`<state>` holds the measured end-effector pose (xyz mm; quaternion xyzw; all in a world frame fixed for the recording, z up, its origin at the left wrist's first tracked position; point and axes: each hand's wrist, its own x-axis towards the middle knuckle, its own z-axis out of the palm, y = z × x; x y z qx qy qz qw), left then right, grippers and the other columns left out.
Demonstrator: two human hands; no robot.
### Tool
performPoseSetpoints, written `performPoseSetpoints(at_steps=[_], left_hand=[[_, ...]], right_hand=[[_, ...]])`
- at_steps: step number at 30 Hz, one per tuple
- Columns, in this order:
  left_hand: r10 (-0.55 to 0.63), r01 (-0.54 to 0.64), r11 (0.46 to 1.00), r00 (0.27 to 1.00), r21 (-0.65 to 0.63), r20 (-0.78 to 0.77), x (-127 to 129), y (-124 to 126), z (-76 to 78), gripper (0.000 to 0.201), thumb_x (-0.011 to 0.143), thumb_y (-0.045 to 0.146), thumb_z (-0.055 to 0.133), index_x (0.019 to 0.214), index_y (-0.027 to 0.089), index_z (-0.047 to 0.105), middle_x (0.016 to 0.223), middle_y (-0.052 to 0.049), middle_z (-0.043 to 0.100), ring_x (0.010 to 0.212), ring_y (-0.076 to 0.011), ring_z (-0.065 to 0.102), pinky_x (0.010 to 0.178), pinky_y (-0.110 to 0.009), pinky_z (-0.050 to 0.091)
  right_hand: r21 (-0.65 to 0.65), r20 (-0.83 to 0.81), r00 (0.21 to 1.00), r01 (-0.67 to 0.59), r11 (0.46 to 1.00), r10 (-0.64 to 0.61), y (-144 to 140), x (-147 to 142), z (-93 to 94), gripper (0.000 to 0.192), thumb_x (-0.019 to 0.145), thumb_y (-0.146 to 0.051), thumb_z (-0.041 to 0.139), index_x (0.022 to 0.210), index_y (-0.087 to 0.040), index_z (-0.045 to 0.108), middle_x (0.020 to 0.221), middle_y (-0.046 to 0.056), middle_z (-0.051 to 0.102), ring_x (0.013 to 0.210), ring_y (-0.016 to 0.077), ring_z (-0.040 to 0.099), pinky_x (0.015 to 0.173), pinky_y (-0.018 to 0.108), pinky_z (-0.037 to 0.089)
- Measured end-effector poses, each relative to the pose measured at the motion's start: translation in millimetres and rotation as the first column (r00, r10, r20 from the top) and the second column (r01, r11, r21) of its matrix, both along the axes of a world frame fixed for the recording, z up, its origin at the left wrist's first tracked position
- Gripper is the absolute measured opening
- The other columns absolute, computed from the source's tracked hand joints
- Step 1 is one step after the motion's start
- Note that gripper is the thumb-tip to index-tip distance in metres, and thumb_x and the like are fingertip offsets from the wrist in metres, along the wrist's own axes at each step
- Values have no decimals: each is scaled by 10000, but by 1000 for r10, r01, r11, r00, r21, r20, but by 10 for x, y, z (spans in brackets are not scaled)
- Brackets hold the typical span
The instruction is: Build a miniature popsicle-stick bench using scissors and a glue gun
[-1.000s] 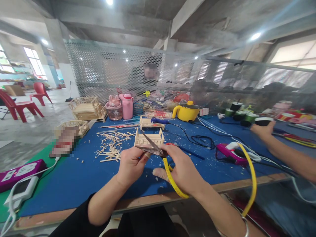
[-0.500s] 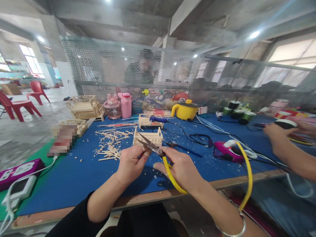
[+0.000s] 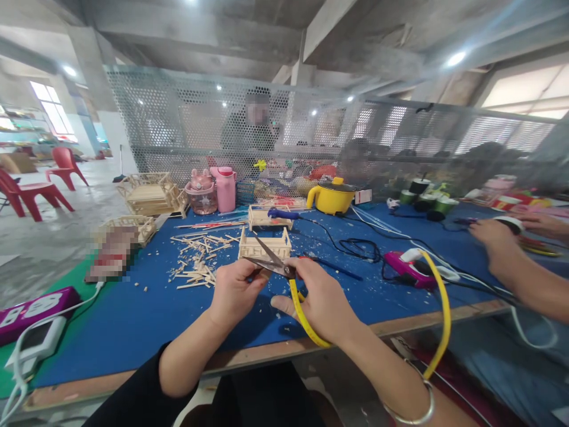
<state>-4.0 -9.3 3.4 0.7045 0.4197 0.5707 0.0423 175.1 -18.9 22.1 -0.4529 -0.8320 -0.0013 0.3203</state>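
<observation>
Pointing up-left, open scissors (image 3: 270,259) sit in the right hand's (image 3: 322,299) closed grip; left hand (image 3: 235,290) pinches near the blades.

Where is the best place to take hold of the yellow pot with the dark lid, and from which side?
Grip the yellow pot by its curved handle, probably coming from its left side. The handle sticks out leftward, free of the body, and the blue table beside it looks unobstructed; a black cable lies on the right.
</observation>
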Motion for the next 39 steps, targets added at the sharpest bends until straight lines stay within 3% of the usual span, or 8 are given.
performPoseSetpoints(at_steps=[7,14,21,27,34,39], left_hand=[[-17,21,998,997,60,-69,-8,-22,13,152,791,163,571,759,186,717,661,-9,707,561,-98,614,570,-171,473],[22,-18,994,999,109,-37,5,-16,2,130,749,126,586,688,170,693,606,-3,690,511,-98,604,527,-171,461],[53,-42,985,996,169,-65,6,-14,-14,118,755,164,598,688,176,694,618,-10,704,533,-113,637,531,-176,477],[77,-65,986,994,151,-74,3,-30,-12,136,763,165,577,724,185,706,661,-18,720,584,-123,658,567,-180,500],[-14,25,994,994,107,-105,-20,-29,-18,176,777,152,552,789,199,721,794,-38,744,728,-157,692,680,-221,541],[-120,141,979,981,144,-150,-45,-19,-18,239,794,110,505,914,190,695,891,-51,737,832,-159,686,760,-252,542]], right_hand=[[95,78,993,84,992,-91,-28,-15,-9,489,740,-527,628,1089,-191,567,949,84,654,879,249,624,701,341,482],[117,48,995,82,990,-88,-66,-17,10,571,666,-541,688,1092,-188,548,963,97,632,899,264,592,754,390,481],[40,13,998,68,997,-69,-93,-1,17,641,623,-503,743,1134,-184,526,999,94,601,930,269,560,793,415,475],[54,-18,999,43,998,-42,-86,-2,-10,660,632,-522,735,1158,-191,513,1005,91,590,929,265,550,809,424,467],[60,-11,1000,17,998,-16,-104,9,24,644,637,-524,730,1132,-171,520,1007,104,592,937,267,541,820,429,461],[44,0,1000,-19,999,19,-127,35,69,665,631,-540,732,1135,-164,514,1001,96,594,937,258,534,831,420,448]])
